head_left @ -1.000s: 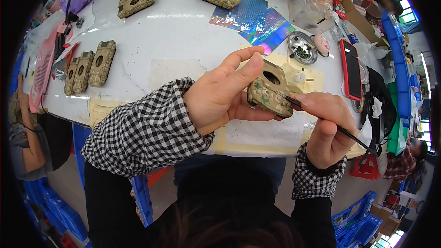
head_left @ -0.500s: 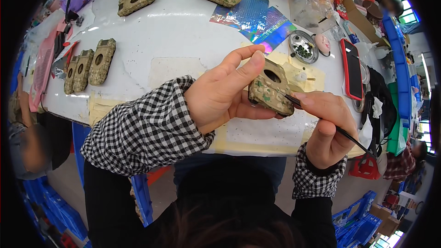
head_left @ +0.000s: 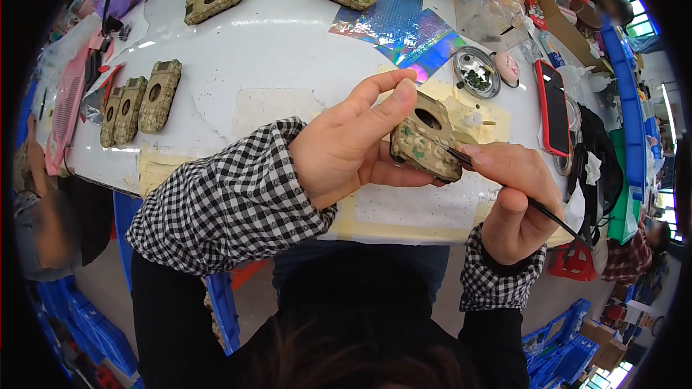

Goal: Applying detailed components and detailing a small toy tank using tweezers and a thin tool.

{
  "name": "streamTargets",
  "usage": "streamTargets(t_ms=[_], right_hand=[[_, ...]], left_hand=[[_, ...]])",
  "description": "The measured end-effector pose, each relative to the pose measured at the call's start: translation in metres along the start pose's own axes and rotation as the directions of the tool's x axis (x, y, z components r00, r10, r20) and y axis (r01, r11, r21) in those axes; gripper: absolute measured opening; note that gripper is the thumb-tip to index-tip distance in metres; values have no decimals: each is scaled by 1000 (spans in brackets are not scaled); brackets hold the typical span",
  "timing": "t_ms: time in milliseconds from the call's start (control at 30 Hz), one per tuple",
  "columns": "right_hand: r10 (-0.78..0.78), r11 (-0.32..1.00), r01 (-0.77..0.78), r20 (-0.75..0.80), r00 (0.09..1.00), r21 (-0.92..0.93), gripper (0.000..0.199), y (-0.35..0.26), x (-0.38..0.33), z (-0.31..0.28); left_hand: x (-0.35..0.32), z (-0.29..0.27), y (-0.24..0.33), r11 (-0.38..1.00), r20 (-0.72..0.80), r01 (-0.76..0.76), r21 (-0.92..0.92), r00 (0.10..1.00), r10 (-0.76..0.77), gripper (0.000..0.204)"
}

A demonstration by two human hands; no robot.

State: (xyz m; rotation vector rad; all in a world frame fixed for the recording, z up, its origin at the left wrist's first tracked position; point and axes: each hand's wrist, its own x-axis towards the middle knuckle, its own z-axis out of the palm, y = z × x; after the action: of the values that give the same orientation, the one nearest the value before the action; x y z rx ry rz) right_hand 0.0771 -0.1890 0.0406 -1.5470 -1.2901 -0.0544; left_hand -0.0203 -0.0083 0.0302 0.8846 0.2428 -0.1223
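Your left hand (head_left: 339, 148) holds the camouflaged hull (head_left: 419, 145) tilted, evidently steadying its upper face for the black tool (head_left: 551, 215) pinched in your right hand's (head_left: 517, 187) grip.

Bright, fairly even light covers the white table (head_left: 216, 65), leaving only soft shadows. To its right, beyond the far corner, windows (head_left: 639, 27) burn out to white. Glare streaks the table's far left, and shiny sheets (head_left: 389, 18) on its far side flash blue and violet. Above its near side, the camouflage shell (head_left: 425, 148) looks sharp. The table's near edge bows, black vignetting surrounds everything, and a person (head_left: 54, 227) left of it is smudged.
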Motion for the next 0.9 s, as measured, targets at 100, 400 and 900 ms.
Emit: streamTargets(t_ms=[100,400,900], right_hand=[[-4,1000,4,-4,1000,-3,34,0,0,0],[11,1000,-11,-46,999,-1,40,0,-2,2],[13,1000,-13,-36,999,0,38,-1,-1,3]], left_hand=[[2,-8,0,996,113,-13,-86,993,22,67],[3,-8,-1,996,107,-20,-81,994,29,67],[0,0,0,1000,8,5,0,1000,-5,57]])
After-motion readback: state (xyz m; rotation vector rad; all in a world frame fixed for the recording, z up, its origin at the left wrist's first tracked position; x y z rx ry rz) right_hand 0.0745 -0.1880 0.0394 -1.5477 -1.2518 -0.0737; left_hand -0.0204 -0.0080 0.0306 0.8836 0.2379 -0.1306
